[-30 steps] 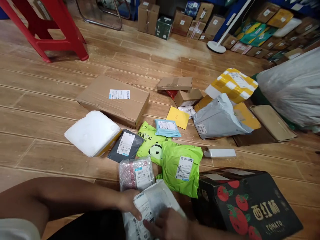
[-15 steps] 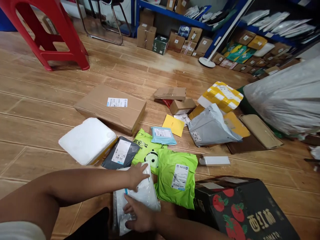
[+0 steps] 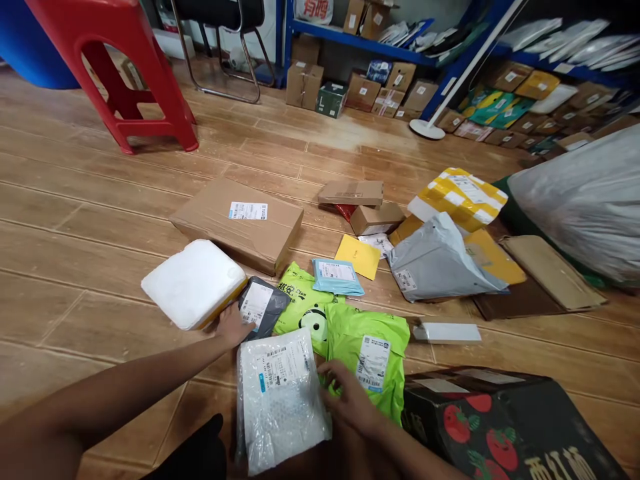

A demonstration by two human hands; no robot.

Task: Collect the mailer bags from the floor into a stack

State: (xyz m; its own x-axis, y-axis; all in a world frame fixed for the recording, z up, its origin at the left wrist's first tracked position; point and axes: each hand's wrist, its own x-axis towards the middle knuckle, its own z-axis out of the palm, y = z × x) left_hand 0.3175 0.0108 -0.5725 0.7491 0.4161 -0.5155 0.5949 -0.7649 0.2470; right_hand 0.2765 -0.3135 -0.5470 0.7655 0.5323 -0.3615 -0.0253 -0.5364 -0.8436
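My left hand (image 3: 233, 327) is at the near left edge of a dark grey mailing bag (image 3: 273, 310), its thumb on top by the white label and its other fingers partly hidden at the edge. Below it lies a white bubble-wrapped parcel (image 3: 283, 407), label upward, touched by neither hand's palm. My right hand (image 3: 350, 397) is between that parcel and a bright green mailing bag (image 3: 385, 327), fingers apart and loosely bent. A second green bag (image 3: 300, 290) lies behind, partly covered by a light blue parcel (image 3: 337, 277).
A white foam box (image 3: 193, 283) and a large flat carton (image 3: 240, 230) lie at left. A black tomato carton (image 3: 530, 413) stands at near right. Grey and yellow parcels (image 3: 445, 267) lie farther right. A red stool (image 3: 120, 80) and loaded shelves (image 3: 365, 43) stand behind.
Both hands have left the top of the white bubble-wrapped parcel. My left hand moved up to the dark grey bag; my right moved rightward to the green bag's edge. The view shifted slightly.
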